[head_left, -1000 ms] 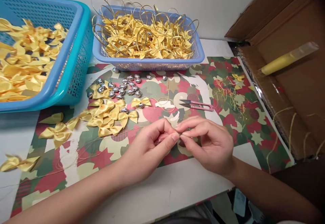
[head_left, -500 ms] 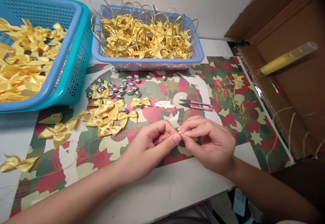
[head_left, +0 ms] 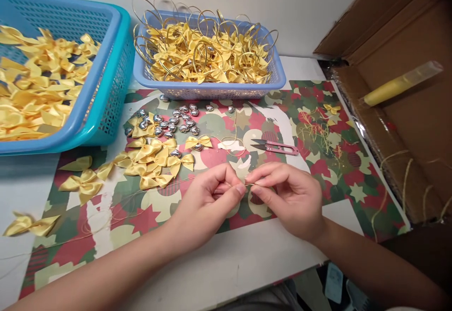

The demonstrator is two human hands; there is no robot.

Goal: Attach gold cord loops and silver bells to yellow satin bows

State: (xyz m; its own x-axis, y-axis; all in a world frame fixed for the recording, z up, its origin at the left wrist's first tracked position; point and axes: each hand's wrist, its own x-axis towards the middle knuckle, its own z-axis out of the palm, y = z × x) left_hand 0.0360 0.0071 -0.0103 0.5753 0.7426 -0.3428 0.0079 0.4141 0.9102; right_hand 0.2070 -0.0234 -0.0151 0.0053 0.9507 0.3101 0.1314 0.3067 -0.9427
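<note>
My left hand (head_left: 215, 198) pinches a thin gold thread (head_left: 248, 184) between thumb and forefinger. Facing it, my right hand (head_left: 289, 200) is closed on the same thread, a small gap between the two sets of fingertips. More of the thread trails from the left hand leftward across the patterned paper. Pink-handled thread snips (head_left: 275, 147) lie just beyond my hands. To the left is a pile of yellow satin bows (head_left: 148, 155), with several silver jingle bells (head_left: 173, 120) behind it. One bow (head_left: 198, 142) lies apart with a bell against it.
A blue basket (head_left: 212, 86) of bows with gold wire loops stands at the back. Stacked blue and teal baskets (head_left: 109, 99) hold more bows at left. Thread scraps (head_left: 316, 130) lie at right, beside a cardboard box (head_left: 384, 160) with a yellow tube (head_left: 402, 84) sticking out.
My fingertips have drawn slightly apart, and a short length of thread now shows between them. The whole view has shifted a little; the things on the table lie as before.
</note>
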